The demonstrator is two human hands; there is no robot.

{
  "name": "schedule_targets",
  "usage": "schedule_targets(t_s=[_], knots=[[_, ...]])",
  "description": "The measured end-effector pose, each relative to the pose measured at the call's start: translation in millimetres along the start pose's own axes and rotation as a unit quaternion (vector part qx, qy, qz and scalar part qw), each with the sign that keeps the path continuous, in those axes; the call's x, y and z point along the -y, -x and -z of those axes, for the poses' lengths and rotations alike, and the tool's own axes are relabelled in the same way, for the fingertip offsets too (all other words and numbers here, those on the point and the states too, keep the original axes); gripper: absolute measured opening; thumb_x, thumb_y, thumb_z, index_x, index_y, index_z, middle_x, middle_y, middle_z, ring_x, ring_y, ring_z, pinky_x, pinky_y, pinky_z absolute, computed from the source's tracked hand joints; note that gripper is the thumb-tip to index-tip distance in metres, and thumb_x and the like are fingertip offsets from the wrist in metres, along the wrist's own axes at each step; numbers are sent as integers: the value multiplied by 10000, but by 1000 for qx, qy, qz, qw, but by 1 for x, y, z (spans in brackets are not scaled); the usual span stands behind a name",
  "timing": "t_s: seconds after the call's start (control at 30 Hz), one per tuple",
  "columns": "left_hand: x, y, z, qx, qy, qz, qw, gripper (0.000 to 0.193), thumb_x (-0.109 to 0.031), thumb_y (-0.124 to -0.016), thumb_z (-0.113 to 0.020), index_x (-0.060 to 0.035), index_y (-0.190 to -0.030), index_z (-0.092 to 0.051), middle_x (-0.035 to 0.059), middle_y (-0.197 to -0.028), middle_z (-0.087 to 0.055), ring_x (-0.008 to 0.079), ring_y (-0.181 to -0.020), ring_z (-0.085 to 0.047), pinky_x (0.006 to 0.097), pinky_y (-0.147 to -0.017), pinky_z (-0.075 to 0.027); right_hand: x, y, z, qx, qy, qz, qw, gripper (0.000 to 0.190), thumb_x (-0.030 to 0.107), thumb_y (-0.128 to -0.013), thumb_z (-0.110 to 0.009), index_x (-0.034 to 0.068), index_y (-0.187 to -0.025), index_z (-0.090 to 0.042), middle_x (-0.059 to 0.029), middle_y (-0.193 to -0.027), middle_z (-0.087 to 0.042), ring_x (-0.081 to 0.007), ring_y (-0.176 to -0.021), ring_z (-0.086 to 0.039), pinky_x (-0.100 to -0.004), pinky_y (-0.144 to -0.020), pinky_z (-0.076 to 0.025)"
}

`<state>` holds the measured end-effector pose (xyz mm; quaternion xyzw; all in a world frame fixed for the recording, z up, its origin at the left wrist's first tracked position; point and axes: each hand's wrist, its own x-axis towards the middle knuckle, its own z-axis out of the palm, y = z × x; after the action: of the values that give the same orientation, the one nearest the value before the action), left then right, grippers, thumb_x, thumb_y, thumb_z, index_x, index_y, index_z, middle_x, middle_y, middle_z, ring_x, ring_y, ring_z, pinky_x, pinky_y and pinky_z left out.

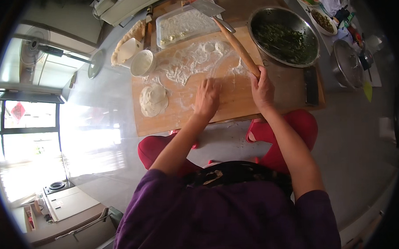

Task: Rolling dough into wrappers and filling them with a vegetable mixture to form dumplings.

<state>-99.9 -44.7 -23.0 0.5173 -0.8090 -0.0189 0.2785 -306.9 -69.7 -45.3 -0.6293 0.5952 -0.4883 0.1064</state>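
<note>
My right hand (263, 91) grips the near end of a wooden rolling pin (238, 45), which slants up and leftward over a floured wooden board (232, 107). A cleaver blade (207, 7) shows by the pin's far tip. My left hand (207, 99) is palm down on the board; its fingertips are blurred, and whatever may lie beneath them is hidden. Left of it rests a large lump of white dough (153, 100). Farther back, two small round dough pieces, one dough piece (208, 47) and another dough piece (221, 47), sit in scattered flour (187, 64).
A steel basin (260, 18) of chopped greens stands back right. Behind the board is a plastic tray (160, 28) holding flour and small pieces. A bowl (143, 63) and a white container (130, 52) flank it at left. A lidded pot (347, 61) sits far right.
</note>
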Motion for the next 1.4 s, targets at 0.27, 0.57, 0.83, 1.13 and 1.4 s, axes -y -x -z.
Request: schedule_targets(t_s=[0.27, 0.57, 0.83, 1.13, 1.4], knots=[[-9, -13, -3, -54, -67, 51, 995, 484, -240, -857, -586, -47, -1290, -488, 188, -1348, -456, 385, -1272, -404, 458, -1059, -334, 11, 2, 4, 72, 58, -21, 996, 331, 215, -906, -616, 103, -1190, -487, -147, -1043, -650, -351, -890, -640, -435, -724, -513], [34, 6, -12, -57, 164, 195, 965, 590, -331, -957, -482, -24, -1437, -327, 237, -1500, -269, 404, -1410, -204, 513, -1152, -157, 12, 7, 4, 114, 69, 148, 980, 306, 240, -856, -665, 116, -1121, -576, -91, -1003, -647, -319, -916, -619, -404, -767, -502], [22, 87, 60, -8, -64, 106, 992, 634, -276, -917, -543, 11, -1433, -313, 241, -1530, -190, 397, -1432, -156, 510, -1164, -124, 46, 4, 13, 258, 90, 270, 923, 354, 222, -845, -661, 143, -1182, -591, -52, -1092, -627, -283, -1010, -579, -395, -880, -458], [71, 60, 41, 61, -38, 130, 989, 659, -379, -952, -453, 44, -1432, -296, 216, -1495, -311, 347, -1420, -231, 454, -1169, -156, 55, -17, -37, 264, 239, 213, 910, 543, 393, -986, -406, 24, -1383, -424, -196, -1430, -426, -336, -1334, -375, -452, -1086, -302], [27, 82, 71, 102, -55, 76, 990, 653, -345, -964, -458, 38, -1453, -258, 216, -1519, -261, 338, -1440, -178, 458, -1178, -122, 25, 27, -11, 232, 216, 200, 927, 723, 489, -961, -420, -17, -1458, -278, -218, -1503, -309, -343, -1416, -251, -454, -1155, -215]])
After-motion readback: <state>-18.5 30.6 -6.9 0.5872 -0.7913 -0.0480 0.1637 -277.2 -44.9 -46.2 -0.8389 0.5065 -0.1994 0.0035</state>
